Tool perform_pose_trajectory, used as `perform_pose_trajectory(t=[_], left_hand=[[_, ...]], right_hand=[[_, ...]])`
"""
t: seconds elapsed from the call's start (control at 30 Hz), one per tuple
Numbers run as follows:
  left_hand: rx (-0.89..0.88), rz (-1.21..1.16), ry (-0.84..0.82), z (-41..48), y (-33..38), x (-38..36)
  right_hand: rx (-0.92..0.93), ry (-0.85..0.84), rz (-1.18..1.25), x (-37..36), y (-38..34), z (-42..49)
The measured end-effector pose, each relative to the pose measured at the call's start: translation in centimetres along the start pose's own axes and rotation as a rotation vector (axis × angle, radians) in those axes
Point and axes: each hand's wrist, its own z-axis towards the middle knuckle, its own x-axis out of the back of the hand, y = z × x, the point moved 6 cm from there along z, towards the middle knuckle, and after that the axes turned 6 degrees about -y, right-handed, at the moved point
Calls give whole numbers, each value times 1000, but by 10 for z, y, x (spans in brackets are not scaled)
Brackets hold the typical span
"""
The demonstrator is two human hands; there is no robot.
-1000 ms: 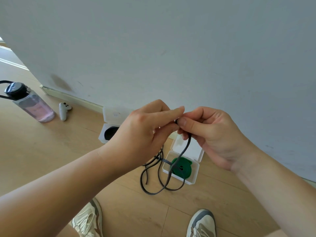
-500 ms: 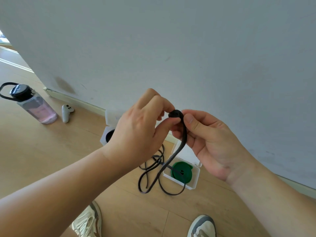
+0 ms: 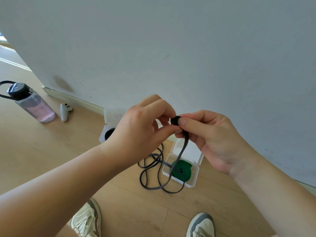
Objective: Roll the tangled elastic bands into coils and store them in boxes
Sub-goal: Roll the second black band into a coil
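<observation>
The floor point(image 3: 42, 159) is light wood planks, and a big pale wall point(image 3: 188, 48) stands close behind the hands. A water bottle point(image 3: 32, 104) with pink drink lies on the floor far off to the left of the left hand point(image 3: 145, 127), with a small white controller point(image 3: 65, 111) just beside it. Two shoes, the left shoe point(image 3: 87, 221) and the right shoe point(image 3: 201, 225), show below the arms.

Both hands pinch a little black coil point(image 3: 175, 120) between them. The left hand's fingers are curled on it, and the right hand point(image 3: 210, 139) presses its thumb on the coil's right side. Half a second ago the hands were a bit lower and the rolled part looked smaller; now the roll is fatter.

The rest of the dark band point(image 3: 159, 171) hangs straight down from the coil, so its long way runs up and down. Its loose end lies in loops on the floor under the hands.

A white open box point(image 3: 196, 175) sits below the right hand with a green coil point(image 3: 183, 171) inside it. The hanging band crosses in front of that box. Another white open box point(image 3: 107, 132) peeks out behind the left hand, with something dark inside.
</observation>
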Motion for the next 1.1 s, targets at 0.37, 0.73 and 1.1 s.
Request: perform_pose_trajectory(t=[0.37,0.73,1.1], left_hand=[[-27,26,-83,-5,-2,-17],[13,149,123,-4,8,-2],[345,-258,-26,-5,-7,-10]], right_hand=[[-12,11,-114,6,-4,-3],[-24,69,123,1,3,-8],[181,126,-357,12,-18,-8]])
